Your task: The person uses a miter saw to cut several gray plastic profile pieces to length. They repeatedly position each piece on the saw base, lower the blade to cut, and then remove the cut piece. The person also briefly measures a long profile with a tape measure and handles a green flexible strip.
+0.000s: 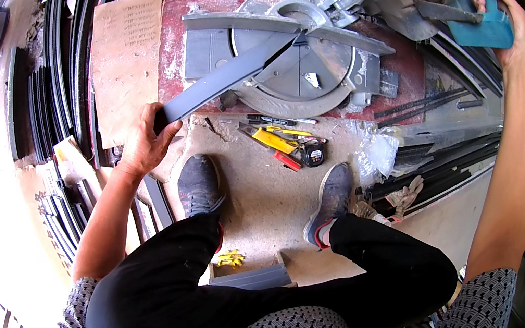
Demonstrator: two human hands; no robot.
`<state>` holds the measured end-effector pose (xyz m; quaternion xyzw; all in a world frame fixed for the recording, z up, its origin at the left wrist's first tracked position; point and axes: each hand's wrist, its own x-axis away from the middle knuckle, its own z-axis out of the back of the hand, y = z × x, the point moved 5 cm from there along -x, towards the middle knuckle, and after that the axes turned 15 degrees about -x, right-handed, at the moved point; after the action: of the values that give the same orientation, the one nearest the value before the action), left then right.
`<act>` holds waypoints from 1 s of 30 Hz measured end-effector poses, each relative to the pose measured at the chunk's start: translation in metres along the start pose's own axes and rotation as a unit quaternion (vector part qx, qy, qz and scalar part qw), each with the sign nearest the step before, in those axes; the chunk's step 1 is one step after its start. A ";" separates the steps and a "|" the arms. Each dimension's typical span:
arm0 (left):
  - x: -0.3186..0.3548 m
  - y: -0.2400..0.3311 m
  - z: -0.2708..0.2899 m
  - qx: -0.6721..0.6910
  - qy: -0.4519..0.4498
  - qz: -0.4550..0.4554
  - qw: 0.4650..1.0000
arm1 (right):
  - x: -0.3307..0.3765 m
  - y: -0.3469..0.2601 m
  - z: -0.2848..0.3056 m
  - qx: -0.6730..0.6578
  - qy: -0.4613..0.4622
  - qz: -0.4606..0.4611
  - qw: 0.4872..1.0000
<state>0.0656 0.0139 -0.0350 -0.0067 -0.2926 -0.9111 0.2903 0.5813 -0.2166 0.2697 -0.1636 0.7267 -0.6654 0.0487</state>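
My left hand (146, 146) is closed around the near end of a long grey profile strip (226, 79). The strip slants across the round table (324, 77) of a miter saw, and its cut-looking far end lies near the middle of the metal fence (231, 22). At the upper right, my right hand (518, 41) wraps around the teal handle (483, 28) of the saw, held up and to the right of the saw table. A small white scrap (312, 79) lies on the table.
Between my shoes are a tape measure (312, 154), a yellow-handled tool (273, 140), a red piece (287, 160) and markers. Dark profiles (52, 52) lie to the left beside cardboard (123, 64). More strips, plastic wrap (377, 152) and a work glove (404, 196) lie right.
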 end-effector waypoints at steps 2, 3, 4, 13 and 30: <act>-0.004 0.001 -0.005 -0.035 -0.011 0.004 0.999 | -0.001 0.000 0.004 -0.024 0.011 0.004 1.000; -0.006 0.002 -0.007 -0.053 -0.017 0.005 0.998 | -0.004 0.000 0.010 -0.018 0.013 0.007 1.000; -0.009 0.005 -0.007 -0.064 -0.014 -0.009 0.998 | -0.007 -0.001 0.013 -0.012 0.013 0.010 1.000; -0.051 0.043 -0.005 -0.129 -0.034 -0.058 0.989 | -0.012 0.001 0.020 -0.019 0.017 0.009 1.000; -0.070 0.073 -0.006 -0.178 -0.109 -0.102 0.973 | -0.005 -0.003 0.014 0.000 -0.020 0.072 0.997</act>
<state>0.1639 -0.0008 -0.0137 -0.1274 -0.1550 -0.9672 0.1559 0.5904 -0.2282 0.2709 -0.1235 0.7357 -0.6566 0.1109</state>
